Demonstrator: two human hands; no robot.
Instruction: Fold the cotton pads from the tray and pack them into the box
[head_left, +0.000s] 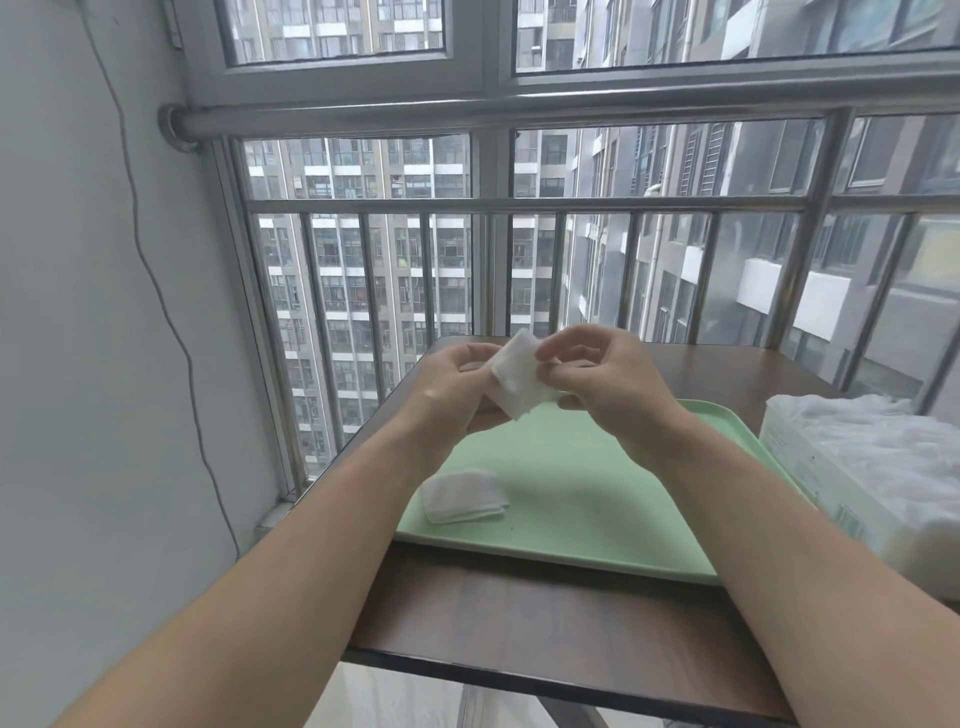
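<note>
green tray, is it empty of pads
No, a small stack of pads lies on the tray near its left edge.

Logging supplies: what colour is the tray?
Pale mint green; the tray shows best in the head view.

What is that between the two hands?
A white cotton pad, pinched by the left hand and right hand above the green tray, in the head view.

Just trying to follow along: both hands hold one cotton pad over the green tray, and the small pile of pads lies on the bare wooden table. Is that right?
Not quite: the head view shows the small pile of pads lying on the green tray, near its left front corner, not on the table. The left hand and right hand do hold one cotton pad above it.
</note>
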